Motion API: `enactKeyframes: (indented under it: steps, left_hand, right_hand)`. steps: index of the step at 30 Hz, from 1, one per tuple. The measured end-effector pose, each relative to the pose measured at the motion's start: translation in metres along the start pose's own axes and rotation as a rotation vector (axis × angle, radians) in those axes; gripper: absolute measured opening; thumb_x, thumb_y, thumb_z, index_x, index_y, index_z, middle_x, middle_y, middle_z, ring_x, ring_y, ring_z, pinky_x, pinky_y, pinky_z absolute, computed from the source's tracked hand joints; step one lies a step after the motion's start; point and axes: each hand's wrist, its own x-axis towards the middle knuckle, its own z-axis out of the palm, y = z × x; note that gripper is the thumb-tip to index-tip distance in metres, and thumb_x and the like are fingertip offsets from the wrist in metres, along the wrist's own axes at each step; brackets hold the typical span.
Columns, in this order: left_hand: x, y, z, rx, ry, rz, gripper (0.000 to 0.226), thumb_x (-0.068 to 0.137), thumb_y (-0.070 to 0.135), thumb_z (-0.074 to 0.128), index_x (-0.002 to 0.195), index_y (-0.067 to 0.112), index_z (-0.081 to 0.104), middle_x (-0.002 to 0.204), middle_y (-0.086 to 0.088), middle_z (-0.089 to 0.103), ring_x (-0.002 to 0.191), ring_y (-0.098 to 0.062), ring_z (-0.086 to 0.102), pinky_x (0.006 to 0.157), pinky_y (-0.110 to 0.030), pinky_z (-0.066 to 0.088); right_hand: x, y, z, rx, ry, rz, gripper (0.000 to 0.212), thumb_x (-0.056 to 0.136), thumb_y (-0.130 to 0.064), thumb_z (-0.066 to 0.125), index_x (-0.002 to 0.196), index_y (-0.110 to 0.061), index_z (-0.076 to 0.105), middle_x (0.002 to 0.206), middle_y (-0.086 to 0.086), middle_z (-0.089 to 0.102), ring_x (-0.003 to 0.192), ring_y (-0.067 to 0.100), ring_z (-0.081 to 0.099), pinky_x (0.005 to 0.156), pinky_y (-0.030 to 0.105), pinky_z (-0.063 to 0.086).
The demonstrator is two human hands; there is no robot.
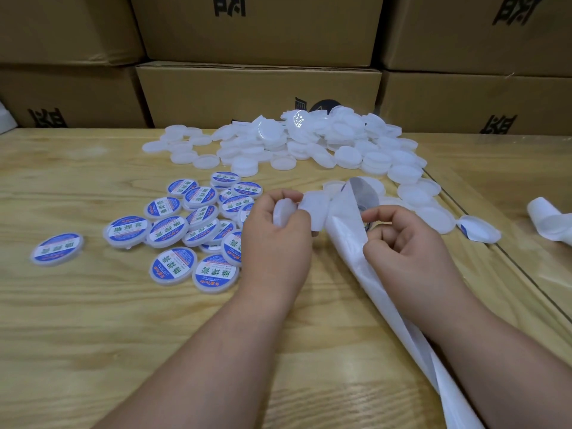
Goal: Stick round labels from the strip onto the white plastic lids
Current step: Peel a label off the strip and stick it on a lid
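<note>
Roughly a fifth of the job looks done, judging by the piles: a cluster of labelled lids (185, 218) lies just left of the left hand (277, 233), while a much bigger heap of bare white lids (309, 140) waits beyond both hands, spilling down toward the right one. The left hand curls round a bare lid (283, 212), with what seems to be a peeled label (315, 209) touching its fingertips. The right hand (402, 239) pinches the label strip (349, 243), whose backing trails down past the right wrist and off the near edge of the wooden table (93, 320). A curled scrap of backing (548, 219) sits well to the right. Cardboard boxes (257, 88) wall in the far side. Nothing blocks the hands, though the loose strip could sweep nearby lids.
</note>
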Motion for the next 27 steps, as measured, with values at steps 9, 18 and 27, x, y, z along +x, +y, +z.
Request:
enactKeyframes:
  steps: [9, 18, 27]
  left_hand:
    - [-0.0007, -0.0018, 0.0006, -0.028, -0.046, -0.017, 0.024, 0.068, 0.023, 0.052, 0.079, 0.037, 0.067, 0.071, 0.018, 0.066, 0.061, -0.011, 0.06, 0.059, -0.034, 0.052]
    - [-0.0047, 0.0007, 0.0018, -0.027, -0.135, -0.008, 0.024, 0.066, 0.02, 0.052, 0.075, 0.034, 0.068, 0.074, 0.016, 0.068, 0.065, -0.011, 0.063, 0.053, -0.02, 0.049]
    - [-0.0067, 0.0041, 0.0, -0.069, -0.235, -0.007, 0.02, 0.071, 0.018, 0.051, 0.077, 0.023, 0.069, 0.07, 0.004, 0.068, 0.056, -0.017, 0.058, 0.053, -0.028, 0.05]
  right_hand:
    - [0.0034, 0.0047, 0.0008, -0.108, 0.132, -0.264, 0.036, 0.089, 0.003, 0.059, 0.093, -0.032, 0.066, 0.079, -0.015, 0.061, 0.058, 0.004, 0.05, 0.053, 0.011, 0.04]
    - [-0.0001, 0.0015, 0.0028, -0.223, 0.081, -0.38, 0.036, 0.084, -0.001, 0.074, 0.084, -0.037, 0.071, 0.093, -0.009, 0.056, 0.069, 0.016, 0.056, 0.062, 0.008, 0.04]
    - [-0.0006, -0.0008, 0.0035, -0.254, 0.115, -0.326, 0.026, 0.08, -0.008, 0.077, 0.08, -0.033, 0.071, 0.09, -0.012, 0.057, 0.065, 0.015, 0.055, 0.062, 0.008, 0.039]
